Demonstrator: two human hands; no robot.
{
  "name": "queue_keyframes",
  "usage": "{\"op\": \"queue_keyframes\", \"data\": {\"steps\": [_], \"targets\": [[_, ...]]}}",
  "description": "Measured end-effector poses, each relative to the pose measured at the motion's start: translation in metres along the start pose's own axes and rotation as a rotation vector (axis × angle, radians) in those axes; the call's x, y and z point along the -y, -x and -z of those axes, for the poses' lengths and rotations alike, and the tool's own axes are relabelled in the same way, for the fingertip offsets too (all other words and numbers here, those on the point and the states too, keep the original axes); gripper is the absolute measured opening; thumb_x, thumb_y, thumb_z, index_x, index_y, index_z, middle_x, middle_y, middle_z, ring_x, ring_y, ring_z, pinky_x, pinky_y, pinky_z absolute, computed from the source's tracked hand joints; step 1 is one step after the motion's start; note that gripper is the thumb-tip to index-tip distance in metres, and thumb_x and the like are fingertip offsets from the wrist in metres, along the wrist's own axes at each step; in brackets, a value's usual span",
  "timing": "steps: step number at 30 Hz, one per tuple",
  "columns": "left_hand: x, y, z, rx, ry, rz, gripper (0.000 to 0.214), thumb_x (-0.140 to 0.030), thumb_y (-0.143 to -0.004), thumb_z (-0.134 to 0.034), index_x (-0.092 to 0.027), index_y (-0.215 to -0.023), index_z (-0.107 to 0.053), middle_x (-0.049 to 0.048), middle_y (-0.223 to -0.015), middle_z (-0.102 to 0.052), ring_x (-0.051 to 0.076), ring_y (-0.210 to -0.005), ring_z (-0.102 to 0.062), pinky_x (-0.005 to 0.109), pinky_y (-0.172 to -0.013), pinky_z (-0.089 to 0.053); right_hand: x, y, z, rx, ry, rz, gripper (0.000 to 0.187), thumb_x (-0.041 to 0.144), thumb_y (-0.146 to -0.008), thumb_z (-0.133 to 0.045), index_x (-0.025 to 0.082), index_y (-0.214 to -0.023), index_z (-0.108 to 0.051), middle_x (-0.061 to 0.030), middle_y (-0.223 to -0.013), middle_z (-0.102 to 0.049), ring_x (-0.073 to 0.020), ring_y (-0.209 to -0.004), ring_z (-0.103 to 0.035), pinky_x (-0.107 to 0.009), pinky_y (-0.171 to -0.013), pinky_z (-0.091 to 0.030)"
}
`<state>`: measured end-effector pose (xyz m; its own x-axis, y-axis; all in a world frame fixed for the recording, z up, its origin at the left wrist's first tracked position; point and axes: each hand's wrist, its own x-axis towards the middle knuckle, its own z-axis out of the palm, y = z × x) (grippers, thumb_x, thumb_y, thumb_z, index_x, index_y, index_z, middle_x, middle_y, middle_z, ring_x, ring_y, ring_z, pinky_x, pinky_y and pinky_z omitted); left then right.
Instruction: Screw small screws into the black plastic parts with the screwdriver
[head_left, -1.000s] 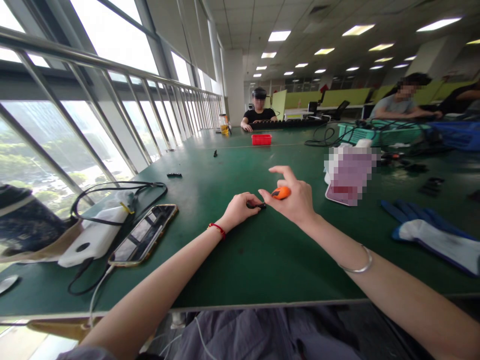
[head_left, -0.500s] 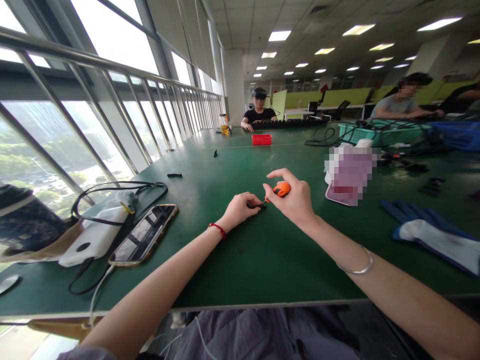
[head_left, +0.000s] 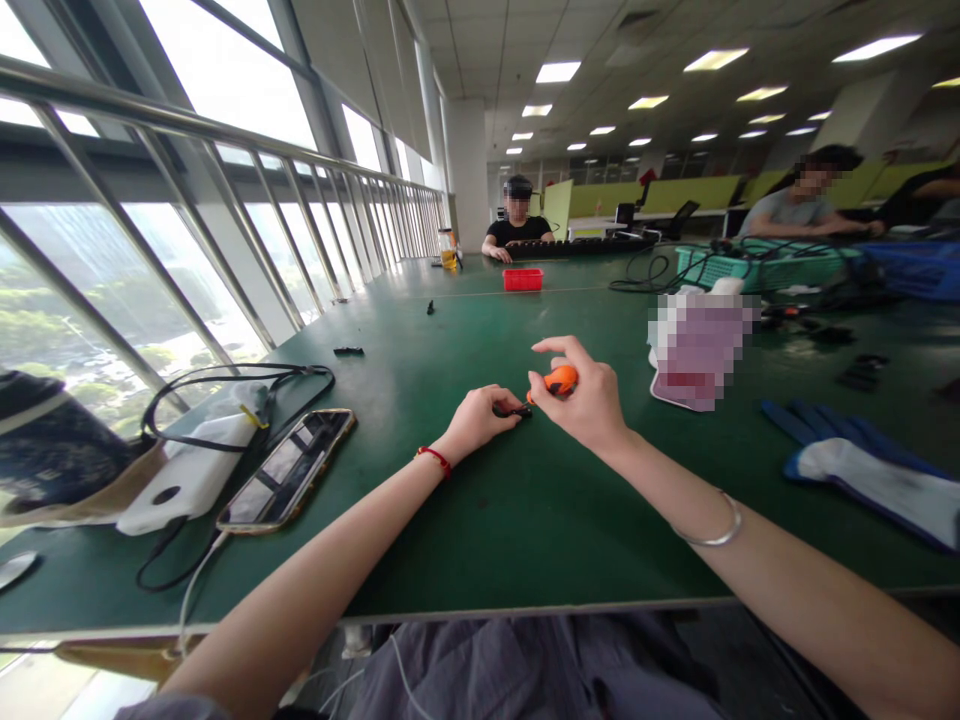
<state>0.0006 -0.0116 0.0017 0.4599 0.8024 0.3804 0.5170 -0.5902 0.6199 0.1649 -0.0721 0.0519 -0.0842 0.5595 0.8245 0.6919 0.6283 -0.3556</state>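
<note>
My left hand (head_left: 480,418) rests on the green table, fingers pinched around a small black part (head_left: 523,411). Most of that part is hidden by the fingers, so its kind is unclear. In my right hand (head_left: 589,395) is a stubby screwdriver (head_left: 561,380) with an orange and black handle, held between thumb and curled fingers while the index finger reaches forward. The screwdriver's tip points left and down at the black part; whether it touches cannot be made out.
On the left lie a phone (head_left: 291,470), a white case (head_left: 187,475) and black cables. A red bin (head_left: 523,279) stands ahead, near a person (head_left: 517,225). To the right are a blurred pink item (head_left: 701,350), a glove (head_left: 874,470) and a green basket (head_left: 772,270).
My right hand has shifted very slightly left with the screwdriver, closer to the black part. My left hand stays in place.
</note>
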Motion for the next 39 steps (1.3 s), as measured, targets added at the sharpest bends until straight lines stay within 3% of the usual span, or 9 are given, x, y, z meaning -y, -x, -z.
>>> {"op": "queue_keyframes", "data": {"steps": [4, 8, 11, 17, 22, 25, 29, 35, 39], "targets": [[0.0008, 0.0001, 0.0003, 0.006, 0.005, -0.007, 0.01, -0.014, -0.067, -0.063, -0.015, -0.075, -0.07, 0.0015, -0.075, -0.065, 0.013, -0.07, -0.059, 0.023, -0.067, -0.047, -0.0013, -0.0001, -0.0001, -0.032, 0.023, 0.005, 0.049, 0.035, -0.07, -0.058, 0.02, -0.114, -0.045, -0.0002, -0.077, -0.06, -0.0142, -0.057, -0.052, -0.025, -0.052, -0.039], [0.006, -0.001, -0.0018, 0.0, 0.021, -0.017, 0.013, -0.015, -0.068, -0.064, -0.015, -0.079, -0.07, 0.0013, -0.074, -0.066, 0.013, -0.069, -0.059, 0.024, -0.067, -0.047, 0.0019, 0.0, 0.0, 0.025, 0.028, -0.075, 0.03, 0.043, -0.075, -0.056, 0.021, -0.096, -0.054, 0.0063, -0.051, -0.047, -0.0118, -0.044, -0.046, -0.024, -0.048, -0.033], [0.0047, -0.0011, -0.0012, 0.004, 0.008, -0.013, 0.011, -0.015, -0.068, -0.064, -0.015, -0.077, -0.07, 0.0007, -0.072, -0.065, 0.013, -0.068, -0.058, 0.023, -0.067, -0.047, 0.0035, 0.0014, -0.0009, 0.057, -0.04, -0.078, 0.021, 0.034, -0.078, -0.052, 0.021, -0.095, -0.055, 0.0062, -0.052, -0.048, -0.0112, -0.046, -0.046, -0.023, -0.051, -0.035], [0.0005, -0.0003, 0.0006, 0.003, -0.008, -0.01, 0.011, -0.013, -0.067, -0.063, -0.014, -0.075, -0.069, 0.001, -0.074, -0.065, 0.013, -0.07, -0.058, 0.023, -0.066, -0.047, 0.001, 0.0015, -0.0018, -0.033, 0.023, -0.023, 0.052, 0.035, -0.069, -0.059, 0.019, -0.116, -0.043, -0.0008, -0.079, -0.059, -0.0148, -0.06, -0.053, -0.025, -0.052, -0.04], [0.006, -0.0011, -0.002, 0.003, 0.018, -0.011, 0.013, -0.016, -0.068, -0.064, -0.014, -0.079, -0.069, 0.0013, -0.074, -0.066, 0.014, -0.071, -0.06, 0.023, -0.067, -0.048, 0.0031, 0.0009, -0.0012, 0.053, 0.026, -0.069, 0.028, 0.042, -0.077, -0.055, 0.021, -0.096, -0.053, 0.0074, -0.049, -0.045, -0.0122, -0.045, -0.048, -0.023, -0.05, -0.034], [0.0067, -0.0015, -0.0023, 0.007, 0.031, -0.01, 0.011, -0.016, -0.068, -0.064, -0.014, -0.077, -0.069, 0.0013, -0.074, -0.066, 0.014, -0.07, -0.059, 0.023, -0.067, -0.047, 0.0041, 0.0013, -0.0012, 0.075, -0.045, -0.076, 0.022, 0.035, -0.078, -0.053, 0.021, -0.095, -0.052, 0.0065, -0.053, -0.048, -0.0118, -0.048, -0.049, -0.023, -0.052, -0.035], [0.005, -0.0012, -0.0018, 0.007, 0.031, 0.009, 0.007, -0.015, -0.067, -0.064, -0.015, -0.072, -0.069, 0.0006, -0.071, -0.064, 0.013, -0.069, -0.058, 0.023, -0.066, -0.047, 0.002, 0.0013, -0.0011, 0.026, -0.034, -0.065, 0.038, 0.031, -0.072, -0.055, 0.021, -0.107, -0.046, 0.0033, -0.069, -0.055, -0.0123, -0.054, -0.05, -0.023, -0.054, -0.037], [0.0042, -0.0006, -0.0016, 0.005, 0.05, -0.003, 0.01, -0.015, -0.068, -0.064, -0.015, -0.076, -0.069, 0.0, -0.072, -0.063, 0.011, -0.066, -0.056, 0.023, -0.066, -0.046, 0.0024, 0.0, 0.0014, 0.133, -0.018, -0.158, 0.023, 0.043, -0.081, -0.048, 0.022, -0.089, -0.054, 0.0048, -0.053, -0.049, -0.0133, -0.049, -0.051, -0.024, -0.054, -0.036], [0.0044, -0.0015, -0.0002, 0.007, 0.033, -0.015, 0.01, -0.014, -0.067, -0.064, -0.015, -0.075, -0.069, -0.0003, -0.072, -0.062, 0.011, -0.066, -0.056, 0.022, -0.066, -0.046, 0.0032, -0.0004, 0.002, 0.111, -0.075, -0.165, 0.026, 0.033, -0.075, -0.053, 0.021, -0.098, -0.052, 0.005, -0.059, -0.051, -0.0126, -0.05, -0.05, -0.023, -0.054, -0.037]]}}
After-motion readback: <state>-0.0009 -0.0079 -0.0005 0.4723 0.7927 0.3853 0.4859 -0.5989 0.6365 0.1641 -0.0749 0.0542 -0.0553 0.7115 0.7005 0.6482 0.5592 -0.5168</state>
